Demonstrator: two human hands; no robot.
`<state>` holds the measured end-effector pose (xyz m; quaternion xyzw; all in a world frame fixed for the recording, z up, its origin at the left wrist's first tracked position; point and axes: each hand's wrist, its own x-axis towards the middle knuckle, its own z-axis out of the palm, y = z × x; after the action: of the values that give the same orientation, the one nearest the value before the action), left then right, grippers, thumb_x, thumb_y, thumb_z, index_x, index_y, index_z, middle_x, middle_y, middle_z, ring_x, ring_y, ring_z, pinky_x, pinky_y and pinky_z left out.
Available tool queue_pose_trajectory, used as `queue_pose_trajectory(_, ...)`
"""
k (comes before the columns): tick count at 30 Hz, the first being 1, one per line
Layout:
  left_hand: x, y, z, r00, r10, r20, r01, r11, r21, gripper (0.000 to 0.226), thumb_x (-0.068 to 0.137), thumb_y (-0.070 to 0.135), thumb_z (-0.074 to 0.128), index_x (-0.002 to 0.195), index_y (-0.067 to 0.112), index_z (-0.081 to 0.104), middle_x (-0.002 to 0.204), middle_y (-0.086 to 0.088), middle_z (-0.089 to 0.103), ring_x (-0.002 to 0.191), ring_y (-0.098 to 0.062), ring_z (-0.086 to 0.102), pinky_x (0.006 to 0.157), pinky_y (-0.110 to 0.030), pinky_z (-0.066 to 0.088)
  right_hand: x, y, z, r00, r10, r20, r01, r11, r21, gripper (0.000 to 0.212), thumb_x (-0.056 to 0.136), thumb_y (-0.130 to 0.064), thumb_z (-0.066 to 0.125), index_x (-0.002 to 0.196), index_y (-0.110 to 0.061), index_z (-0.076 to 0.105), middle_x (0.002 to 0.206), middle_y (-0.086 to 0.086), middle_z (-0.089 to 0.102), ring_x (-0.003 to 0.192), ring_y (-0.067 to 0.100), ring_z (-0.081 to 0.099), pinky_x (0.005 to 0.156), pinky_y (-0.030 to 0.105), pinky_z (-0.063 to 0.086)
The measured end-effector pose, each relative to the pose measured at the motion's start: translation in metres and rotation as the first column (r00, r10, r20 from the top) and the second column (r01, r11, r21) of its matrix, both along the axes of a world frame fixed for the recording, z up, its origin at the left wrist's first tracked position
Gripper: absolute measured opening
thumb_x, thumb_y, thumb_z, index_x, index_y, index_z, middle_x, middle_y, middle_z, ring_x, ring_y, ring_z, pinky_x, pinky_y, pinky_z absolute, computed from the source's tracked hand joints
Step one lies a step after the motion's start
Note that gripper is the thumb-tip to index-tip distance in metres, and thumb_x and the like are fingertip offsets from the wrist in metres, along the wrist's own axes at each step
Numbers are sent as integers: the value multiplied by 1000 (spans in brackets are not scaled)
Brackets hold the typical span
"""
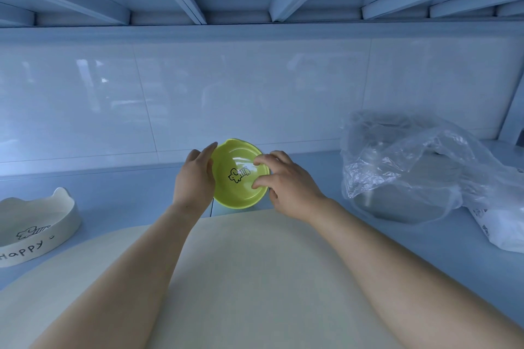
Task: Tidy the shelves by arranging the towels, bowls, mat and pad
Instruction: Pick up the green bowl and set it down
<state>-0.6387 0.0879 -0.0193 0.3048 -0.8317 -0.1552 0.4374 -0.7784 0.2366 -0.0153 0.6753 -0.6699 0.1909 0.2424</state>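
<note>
Green bowl [226,160], glazed w/ a dog drawing inside: prob. ceramic, so stiff, breakable, a bit heavy for its size and slick on the glaze. Best taken at the rim from opposite sides or cupped under the base; one-hand pinch looks risky.

L hand [195,176] cups the bowl's left wall, thumb up along the rim, other fingers out of sight behind/under it. R hand [286,181] grips the right rim, fingertips curled over the edge into the bowl. Both hands grasp it, neither is free.

Bowl is at mid-shelf [127,187], just past the far edge of the cream mat [255,263], near the tiled wall [226,93]. Can't tell if it's resting or lifted a touch.

Further out: white bowl [37,224] marked "Happy" at left, well apart; at right a steel pot [397,204] under a clear plastic bag [411,161].
</note>
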Motion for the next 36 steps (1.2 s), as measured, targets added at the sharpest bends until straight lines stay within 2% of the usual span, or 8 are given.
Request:
queue_pose_trajectory(3, -1, 0, -1, 999, -28, -17, 28, 999, -16, 46, 95, 8, 35, 138, 25, 41, 114, -11, 53, 95, -30, 54, 73, -29, 37, -2, -2, -4, 995, -61, 73, 56, 996, 63, 8, 82, -16, 66, 88, -20, 69, 131, -1, 42, 118, 19, 38, 71, 30, 40)
queue_pose_trajectory(8, -3, 5, -10, 985, -67, 157, 60, 997, 47, 65, 88, -1, 36, 145, 25, 22, 134, -11, 42, 112, -32, 48, 78, -31, 38, -8, -4, -11, 982, -64, 176, 59, 998, 30, 13, 86, -19, 63, 97, -14, 70, 112, 4, 54, 97, 25, 51, 75, 30, 41)
queue_pose_trajectory(13, 0, 11, -9, 980, -70, 188, 91, 990, -105, 48, 89, 7, 46, 137, 14, 41, 147, -13, 25, 112, -38, 51, 80, -40, 48, -6, -5, -12, 976, 2, 219, 14, 997, -72, 9, 84, -14, 66, 90, -8, 67, 101, 4, 59, 81, 22, 53, 68, 24, 35)
queue_pose_trajectory(16, -1, 14, -7, 990, -69, 120, 101, 954, -282, 39, 91, 23, 52, 129, 17, 53, 153, -14, 15, 139, -32, 23, 96, -41, 42, -4, -6, -10, 967, 32, 253, 3, 991, -136, 11, 83, -15, 68, 88, -6, 65, 94, 3, 60, 70, 14, 42, 63, 23, 30)
queue_pose_trajectory(18, -1, 16, -7, 981, -135, 136, 175, 924, -341, 35, 91, 34, 54, 124, 22, 58, 155, -7, 16, 143, -25, 15, 97, -35, 35, -3, -8, -11, 961, 27, 276, 9, 991, -130, 14, 84, -17, 67, 90, -6, 64, 92, 3, 60, 71, 15, 44, 62, 24, 29)
queue_pose_trajectory(20, -1, 18, -7, 958, -218, 188, 270, 907, -323, 29, 89, 39, 56, 112, 25, 66, 148, -1, 34, 135, -21, 32, 99, -33, 39, -3, -8, -13, 951, 13, 309, 21, 994, -105, 16, 85, -20, 65, 93, -6, 64, 92, 3, 60, 72, 18, 48, 61, 25, 29)
queue_pose_trajectory(23, -1, 18, -12, 921, -238, 308, 317, 917, -241, 27, 85, 34, 63, 111, 26, 65, 122, 6, 57, 111, -18, 52, 86, -38, 50, -5, -8, -15, 937, -34, 348, 65, 995, -80, 17, 86, -23, 64, 97, -10, 65, 93, 3, 60, 76, 20, 53, 61, 26, 28)
queue_pose_trajectory(36, -8, 22, -18, 930, -137, 341, 219, 952, -215, 31, 84, 25, 66, 114, 18, 63, 110, 0, 64, 102, -22, 53, 78, -32, 46, -7, -10, -21, 934, -123, 335, 131, 991, -1, 26, 86, -32, 62, 106, -15, 64, 106, 0, 59, 88, 21, 57, 67, 28, 36)
